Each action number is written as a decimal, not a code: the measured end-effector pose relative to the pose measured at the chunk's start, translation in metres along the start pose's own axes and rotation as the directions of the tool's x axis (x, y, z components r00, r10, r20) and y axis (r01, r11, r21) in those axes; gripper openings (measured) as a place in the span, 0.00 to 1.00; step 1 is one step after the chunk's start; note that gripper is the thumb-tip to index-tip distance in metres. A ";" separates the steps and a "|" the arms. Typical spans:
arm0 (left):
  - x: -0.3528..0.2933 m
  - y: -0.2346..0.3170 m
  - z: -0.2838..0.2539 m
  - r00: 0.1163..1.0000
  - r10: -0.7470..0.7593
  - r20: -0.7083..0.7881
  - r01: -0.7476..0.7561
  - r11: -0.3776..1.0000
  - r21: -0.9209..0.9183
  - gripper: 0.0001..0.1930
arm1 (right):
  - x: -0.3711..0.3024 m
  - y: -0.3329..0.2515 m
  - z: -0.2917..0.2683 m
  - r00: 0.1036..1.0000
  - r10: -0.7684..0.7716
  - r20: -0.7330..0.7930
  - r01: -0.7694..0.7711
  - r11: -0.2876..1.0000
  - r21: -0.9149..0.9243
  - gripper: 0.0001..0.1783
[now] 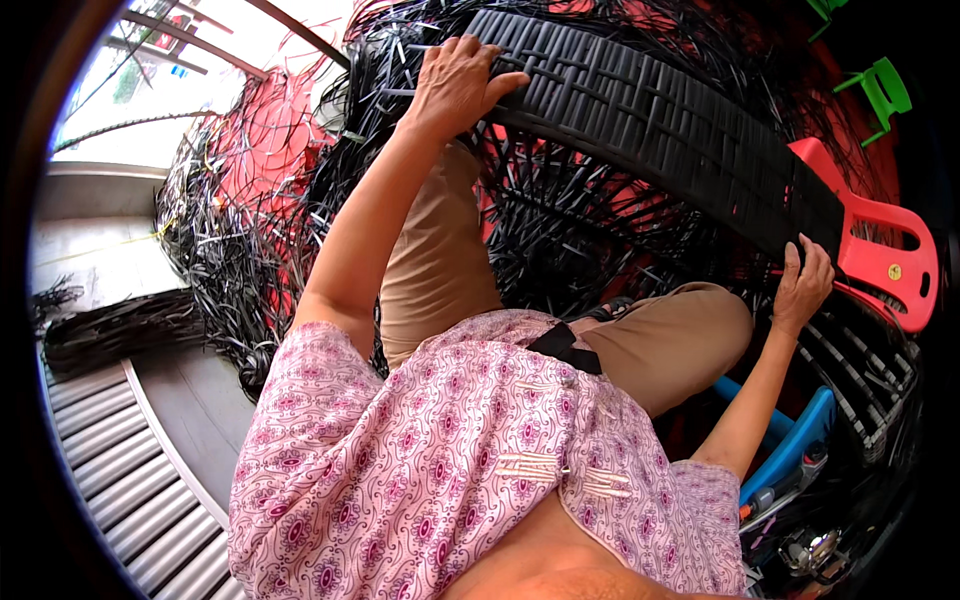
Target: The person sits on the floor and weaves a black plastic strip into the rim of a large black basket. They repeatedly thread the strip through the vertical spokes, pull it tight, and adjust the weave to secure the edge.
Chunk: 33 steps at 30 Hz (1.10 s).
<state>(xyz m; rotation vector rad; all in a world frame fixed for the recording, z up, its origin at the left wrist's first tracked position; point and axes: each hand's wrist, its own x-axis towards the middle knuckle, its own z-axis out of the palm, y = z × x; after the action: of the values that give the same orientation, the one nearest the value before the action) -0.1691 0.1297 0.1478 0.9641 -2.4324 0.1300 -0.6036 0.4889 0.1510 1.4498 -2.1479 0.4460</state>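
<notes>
A long black panel [650, 110], woven from flat rattan-like strips, slants from the upper middle down to the right in front of my knees. My left hand [455, 85] grips its left end, thumb spread along the top and fingers bent over the edge. Strip ends poke out beside that hand. At the opposite end, my right hand [803, 285] holds the near edge with its fingertips; the thumb is hidden. Beneath the panel, a tangle of loose black strips [545, 240] hangs and lies around my legs.
Heaps of black strips [240, 270] cover the red floor at left. A red plastic chair [900, 265] touches the panel's right end area. Nearby are a blue plastic seat [795, 450], a strip-wound frame [870, 370], a green chair [885, 95] and a slatted surface [130, 480].
</notes>
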 end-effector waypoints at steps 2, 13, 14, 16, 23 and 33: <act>0.000 0.029 -0.012 0.996 0.068 -0.063 -0.071 0.996 -0.050 0.30 | 0.007 -0.009 -0.006 0.999 -0.013 0.030 0.013 1.000 -0.003 0.19; 0.002 0.042 0.003 0.997 0.006 -0.076 -0.024 0.972 -0.236 0.26 | 0.001 0.002 0.015 0.996 0.074 -0.054 -0.074 0.997 -0.005 0.17; -0.003 0.036 -0.001 0.994 -0.068 -0.084 0.055 0.988 -0.142 0.26 | -0.001 0.002 0.017 0.994 0.092 -0.060 -0.093 0.996 -0.007 0.17; -0.016 0.020 0.002 0.989 -0.143 -0.033 0.140 0.986 -0.094 0.27 | -0.001 0.000 0.015 0.993 0.100 -0.070 -0.101 0.995 -0.019 0.17; -0.004 -0.002 0.018 0.988 -0.140 0.066 0.148 0.978 -0.145 0.32 | 0.000 0.002 0.024 0.989 0.104 -0.103 -0.106 0.994 -0.006 0.17; 0.006 0.013 0.018 0.985 -0.171 0.009 0.172 0.984 -0.047 0.36 | -0.003 -0.005 0.020 0.983 0.131 -0.130 -0.135 0.991 -0.024 0.17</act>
<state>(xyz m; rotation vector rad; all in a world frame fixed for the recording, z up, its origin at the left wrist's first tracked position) -0.1890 0.1304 0.1365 1.1478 -2.3330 0.0095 -0.6027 0.4786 0.1334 1.2305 -2.1460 0.5355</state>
